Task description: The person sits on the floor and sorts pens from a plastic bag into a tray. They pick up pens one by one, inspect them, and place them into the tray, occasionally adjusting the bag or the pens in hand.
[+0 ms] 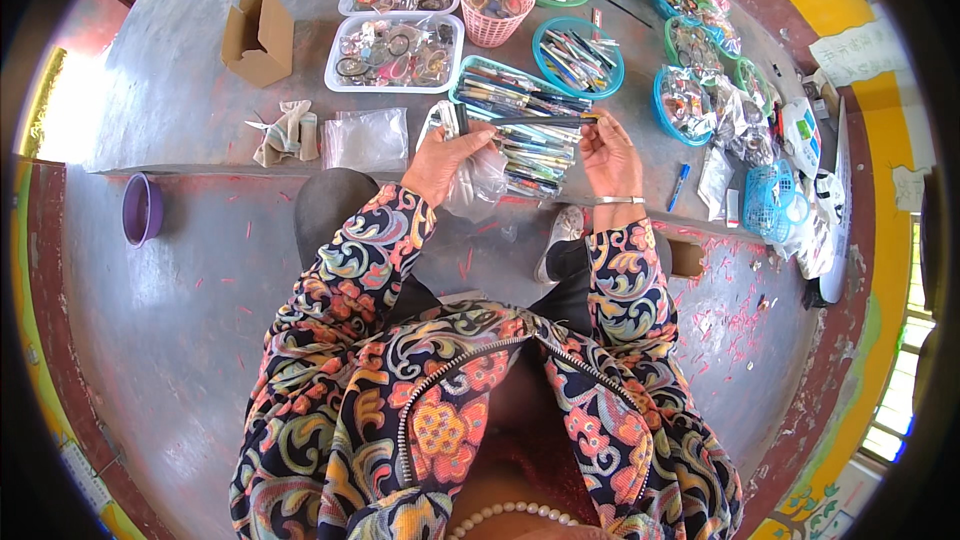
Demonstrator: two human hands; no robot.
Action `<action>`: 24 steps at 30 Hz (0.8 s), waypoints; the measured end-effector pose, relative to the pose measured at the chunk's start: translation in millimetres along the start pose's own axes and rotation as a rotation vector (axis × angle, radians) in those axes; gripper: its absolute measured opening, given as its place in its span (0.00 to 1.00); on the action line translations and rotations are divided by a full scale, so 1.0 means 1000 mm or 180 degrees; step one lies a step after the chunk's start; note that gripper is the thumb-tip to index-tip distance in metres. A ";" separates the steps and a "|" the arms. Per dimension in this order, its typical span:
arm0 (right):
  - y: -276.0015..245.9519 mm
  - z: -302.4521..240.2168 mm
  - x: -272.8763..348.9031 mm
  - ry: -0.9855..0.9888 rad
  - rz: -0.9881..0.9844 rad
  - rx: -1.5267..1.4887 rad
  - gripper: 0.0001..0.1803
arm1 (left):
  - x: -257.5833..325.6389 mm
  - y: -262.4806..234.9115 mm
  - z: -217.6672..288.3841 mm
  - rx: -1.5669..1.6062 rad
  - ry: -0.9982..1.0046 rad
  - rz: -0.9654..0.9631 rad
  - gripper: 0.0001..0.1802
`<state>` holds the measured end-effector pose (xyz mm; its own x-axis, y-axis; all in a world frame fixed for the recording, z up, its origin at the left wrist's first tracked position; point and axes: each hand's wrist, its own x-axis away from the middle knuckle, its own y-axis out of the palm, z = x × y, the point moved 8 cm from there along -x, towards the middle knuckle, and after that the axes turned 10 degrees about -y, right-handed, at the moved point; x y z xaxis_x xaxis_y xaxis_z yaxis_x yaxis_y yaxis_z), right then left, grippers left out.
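My left hand's fingers [470,140] are pinching one end of a long thin pen-like stick [530,121], while my right hand [610,155] is gripping its other end — the stick is hanging level just above a teal tray [480,68] of pens on the grey desk [180,90]. A clear plastic bag [478,185] is drooping under my left hand [440,162], probably clamped by the same fingers. A pink basket [492,25] is standing behind the tray.

Bright daylight, overexposed glare patch at the left edge on the floor [70,110], soft short shadows under the trays, colours vivid, centre sharp, strong fisheye bending toward a black rim, far-right details perhaps slightly blurred
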<state>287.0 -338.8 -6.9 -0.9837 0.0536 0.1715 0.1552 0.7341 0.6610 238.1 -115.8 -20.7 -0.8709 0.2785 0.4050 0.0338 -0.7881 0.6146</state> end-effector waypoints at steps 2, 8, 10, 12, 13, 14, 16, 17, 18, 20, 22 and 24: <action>0.005 0.001 0.002 0.0017 -0.0102 0.0060 0.10 | 0.000 0.001 0.001 0.0024 0.0010 0.0028 0.08; 0.022 0.002 0.009 0.0017 -0.0327 0.0248 0.11 | -0.001 -0.005 0.004 0.0131 0.0226 0.0157 0.07; 0.023 0.003 0.009 0.0001 -0.0357 0.0400 0.11 | -0.003 -0.011 0.005 -0.0021 0.0349 0.0298 0.07; 0.022 0.004 0.007 -0.0023 -0.0341 0.0684 0.11 | -0.005 -0.016 0.004 0.0039 0.0326 0.0368 0.06; 0.020 0.003 0.007 -0.0096 -0.0381 0.1105 0.11 | -0.005 -0.017 0.004 0.0070 0.0315 0.0402 0.06; 0.017 0.001 0.005 -0.0169 -0.0422 0.1525 0.11 | -0.005 -0.020 0.002 0.0128 0.0249 0.0501 0.06; 0.009 0.001 0.001 -0.0209 -0.0412 0.1901 0.11 | -0.003 -0.026 -0.001 0.0235 0.0123 0.0709 0.05; 0.003 0.003 -0.003 -0.0175 -0.0361 0.1863 0.11 | -0.003 -0.030 -0.003 0.0224 0.0105 0.0767 0.06; -0.003 0.008 -0.007 -0.0132 -0.0329 0.1825 0.11 | -0.005 -0.038 -0.007 0.0220 0.0099 0.0839 0.06; -0.031 0.011 -0.018 -0.0152 0.0210 0.1494 0.10 | -0.009 -0.048 -0.015 0.0265 0.0068 0.0877 0.06; -0.060 0.016 -0.027 -0.0174 0.0715 0.1200 0.09 | -0.014 -0.051 -0.020 0.0353 0.0023 0.0810 0.05; -0.080 0.027 -0.036 -0.0153 0.1124 0.0917 0.08 | -0.014 -0.053 -0.020 0.0461 -0.0022 0.0721 0.04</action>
<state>307.4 -381.3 -85.6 -0.8792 0.3608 0.3111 0.4570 0.8232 0.3368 238.9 -89.2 -73.0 -0.8298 0.1081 0.5474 0.2977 -0.7441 0.5981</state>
